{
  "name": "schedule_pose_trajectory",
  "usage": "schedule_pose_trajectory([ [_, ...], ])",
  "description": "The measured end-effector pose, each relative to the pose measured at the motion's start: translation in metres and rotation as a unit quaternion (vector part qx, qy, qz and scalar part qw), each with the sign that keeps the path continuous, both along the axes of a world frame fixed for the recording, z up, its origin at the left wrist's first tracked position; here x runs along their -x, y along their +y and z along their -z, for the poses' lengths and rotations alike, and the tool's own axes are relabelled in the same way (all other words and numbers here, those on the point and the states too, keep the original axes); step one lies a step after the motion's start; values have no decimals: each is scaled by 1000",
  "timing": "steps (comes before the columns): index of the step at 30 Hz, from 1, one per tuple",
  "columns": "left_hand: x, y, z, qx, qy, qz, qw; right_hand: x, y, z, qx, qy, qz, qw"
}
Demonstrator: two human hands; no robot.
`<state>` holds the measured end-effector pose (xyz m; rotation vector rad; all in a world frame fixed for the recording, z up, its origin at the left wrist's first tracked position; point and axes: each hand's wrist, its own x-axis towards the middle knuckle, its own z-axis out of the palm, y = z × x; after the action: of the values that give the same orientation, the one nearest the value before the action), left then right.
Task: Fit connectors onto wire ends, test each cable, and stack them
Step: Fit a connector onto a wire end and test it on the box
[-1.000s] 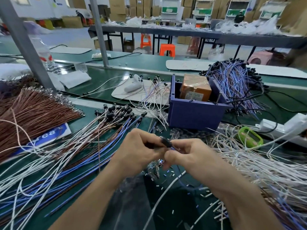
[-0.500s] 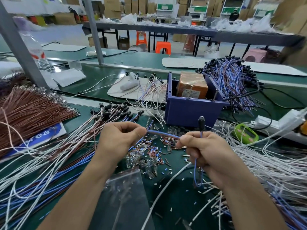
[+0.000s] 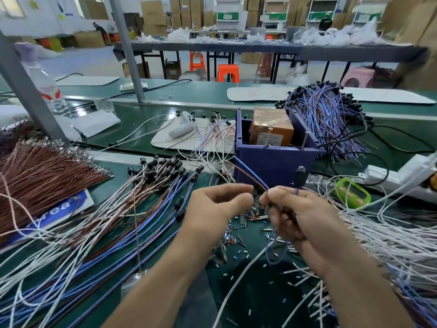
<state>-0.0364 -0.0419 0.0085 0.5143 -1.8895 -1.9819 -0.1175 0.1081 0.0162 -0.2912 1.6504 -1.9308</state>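
Nearer now, right hand [image 3: 305, 218] grips the blue cable [image 3: 299, 177]; left hand [image 3: 212, 209] blurred, hold unclear.

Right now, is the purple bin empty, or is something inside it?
Not empty: an orange-brown box wrapped in tape sits inside the open-topped purple bin.

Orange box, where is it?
Head view: the orange box sits inside the blue bin, right of centre, with the white pad on its left and a wire bundle on its right.
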Motion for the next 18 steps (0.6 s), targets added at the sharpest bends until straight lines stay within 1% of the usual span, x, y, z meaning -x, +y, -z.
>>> schedule_pose_trajectory([
  [2, 11, 5, -5, -58, -1, 14, 998, 0, -2, 2, -5, -4, 19, 1000],
  [5, 28, 13, -12, -104, 7, 21, 994, -1, -4, 2, 2, -8, 40, 999],
  [8, 39, 20, -18, -142, 19, -1, 990, -1, -4, -3, 45, -35, 88, 995],
  [10, 45, 22, -19, -152, 24, -27, 988, 0, -5, -3, 70, -18, 150, 986],
  [13, 52, 21, -22, -155, 38, -46, 986, 6, -2, 4, 73, 17, 238, 968],
  [15, 56, 20, -22, -152, 49, -74, 984, 8, -1, 5, 82, 9, 269, 960],
  [18, 59, 19, -15, -97, 49, -123, 986, 9, 0, 6, 93, -15, 291, 952],
])
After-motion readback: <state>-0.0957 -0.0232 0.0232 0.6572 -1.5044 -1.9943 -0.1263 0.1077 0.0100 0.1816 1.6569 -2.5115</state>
